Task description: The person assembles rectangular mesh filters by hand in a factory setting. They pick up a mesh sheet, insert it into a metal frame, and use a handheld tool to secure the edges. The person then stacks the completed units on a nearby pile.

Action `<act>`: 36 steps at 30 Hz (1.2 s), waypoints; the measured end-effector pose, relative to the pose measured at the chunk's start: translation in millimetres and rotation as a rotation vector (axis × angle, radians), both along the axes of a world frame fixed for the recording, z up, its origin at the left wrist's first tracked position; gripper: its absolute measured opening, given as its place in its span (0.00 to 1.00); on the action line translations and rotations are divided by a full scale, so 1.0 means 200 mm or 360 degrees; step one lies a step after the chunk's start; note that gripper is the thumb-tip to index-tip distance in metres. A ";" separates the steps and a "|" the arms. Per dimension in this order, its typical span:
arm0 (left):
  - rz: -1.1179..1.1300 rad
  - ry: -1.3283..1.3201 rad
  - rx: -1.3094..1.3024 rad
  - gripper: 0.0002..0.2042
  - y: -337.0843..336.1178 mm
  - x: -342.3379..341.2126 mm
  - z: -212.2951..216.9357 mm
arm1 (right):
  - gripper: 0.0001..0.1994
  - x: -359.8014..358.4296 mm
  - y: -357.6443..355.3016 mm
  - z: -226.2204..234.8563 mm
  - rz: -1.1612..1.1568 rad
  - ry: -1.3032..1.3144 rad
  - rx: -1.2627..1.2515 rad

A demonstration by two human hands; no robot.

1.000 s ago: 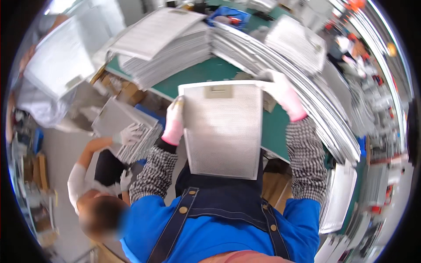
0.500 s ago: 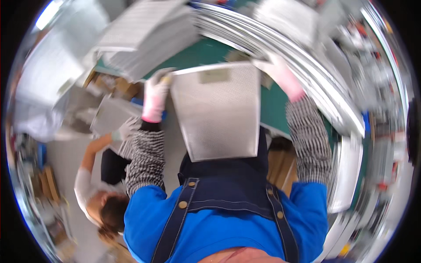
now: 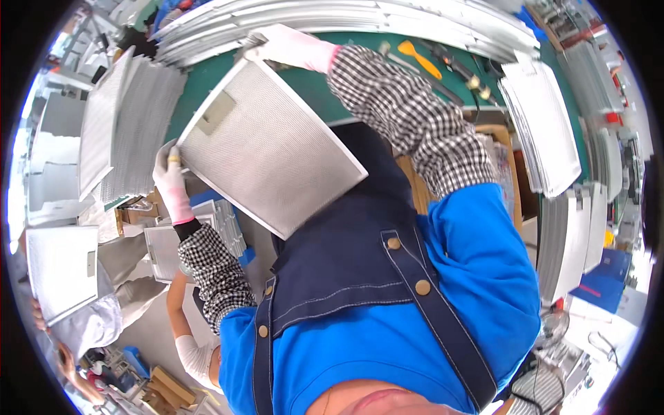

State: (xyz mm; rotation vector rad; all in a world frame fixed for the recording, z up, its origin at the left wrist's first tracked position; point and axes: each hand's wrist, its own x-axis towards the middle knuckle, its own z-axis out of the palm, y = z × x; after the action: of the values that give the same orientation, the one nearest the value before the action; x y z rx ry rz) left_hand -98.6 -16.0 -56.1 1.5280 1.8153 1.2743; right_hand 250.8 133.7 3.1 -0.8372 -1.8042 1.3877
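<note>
Between my two gloved hands is a framed metal mesh panel (image 3: 273, 152), silver-grey with a small flat plate near its far edge. My left hand (image 3: 171, 176), in a white and pink glove, is closed on its left corner. My right hand (image 3: 287, 48), gloved alike, pinches the far corner over the green table (image 3: 315, 86). The panel slants in front of my dark apron, its near corner against or just above it; which, I cannot tell.
A stack of similar panels (image 3: 135, 124) stands at the left, another stack (image 3: 543, 124) at the right. Long metal strips (image 3: 346, 21) line the table's far side. A yellow-handled tool (image 3: 420, 59) and a power tool (image 3: 456, 69) lie there. Co-workers (image 3: 190, 346) handle panels at left.
My view and body have turned left. The panel, upright before me earlier, now slants with its far edge toward the left; both hands still hold it.
</note>
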 end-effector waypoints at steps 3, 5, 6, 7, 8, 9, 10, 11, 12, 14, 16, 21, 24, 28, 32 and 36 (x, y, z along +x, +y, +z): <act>-0.0255 0.0680 0.0372 0.15 0.04 0.32 0.29 | 0.09 0.10 -0.11 0.20 -0.0029 -0.0089 -0.0064; -0.0326 0.0801 0.0219 0.13 0.04 0.46 0.43 | 0.10 0.13 -0.08 0.23 -0.0031 -0.0279 0.0223; -0.0295 0.0886 0.0077 0.13 0.04 0.47 0.46 | 0.10 0.15 -0.10 0.30 -0.0098 -0.0400 0.0580; -0.0244 0.0789 0.0038 0.11 0.05 0.46 0.45 | 0.11 0.17 -0.12 0.38 -0.0211 -0.0518 0.0939; -0.0234 0.0717 0.0015 0.12 0.07 0.49 0.49 | 0.12 0.24 -0.12 0.49 -0.0370 -0.0581 0.1351; -0.0195 0.0718 0.0070 0.12 0.07 0.50 0.52 | 0.10 0.29 -0.12 0.64 -0.0659 -0.0584 0.1826; -0.0156 0.0709 0.0120 0.12 0.07 0.50 0.54 | 0.09 0.36 -0.13 0.80 -0.0791 -0.0367 0.1692; -0.0138 0.0753 0.0184 0.12 0.03 0.54 0.58 | 0.09 0.42 -0.11 0.95 -0.0903 -0.0122 0.1543; -0.0145 0.0783 0.0256 0.12 0.05 0.60 0.64 | 0.12 0.47 -0.05 1.10 -0.0869 0.0150 0.1544; -0.0110 0.0839 0.0430 0.12 0.06 0.67 0.70 | 0.18 0.36 0.07 1.37 -0.1049 0.0790 0.1235; -0.0223 0.0899 0.0619 0.10 0.08 0.79 0.75 | 0.23 0.50 0.37 1.48 -0.1041 0.0401 0.1310; -0.0642 0.0859 0.0685 0.17 0.11 0.99 0.63 | 0.13 0.40 0.13 1.57 -0.0472 0.0448 0.0980; -0.0712 0.0958 0.0735 0.16 0.09 1.04 0.57 | 0.11 0.39 0.02 1.50 -0.0442 0.0405 0.0888; -0.0827 0.0963 0.0932 0.13 0.12 1.15 0.59 | 0.07 0.35 -0.20 1.40 -0.0333 0.0739 0.0571; -0.0705 0.0958 0.0746 0.16 0.06 1.17 0.56 | 0.08 0.28 -0.24 1.23 0.0047 0.0911 0.0418; -0.0610 0.1324 0.0453 0.19 0.02 1.19 0.59 | 0.12 0.22 -0.34 1.25 -0.0113 0.0745 0.0340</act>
State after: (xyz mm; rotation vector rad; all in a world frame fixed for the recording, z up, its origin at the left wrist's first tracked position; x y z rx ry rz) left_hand 139.6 -11.2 61.2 2.6957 1.6518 0.7726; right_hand 294.0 66.4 254.0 -0.4163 -1.5069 1.1982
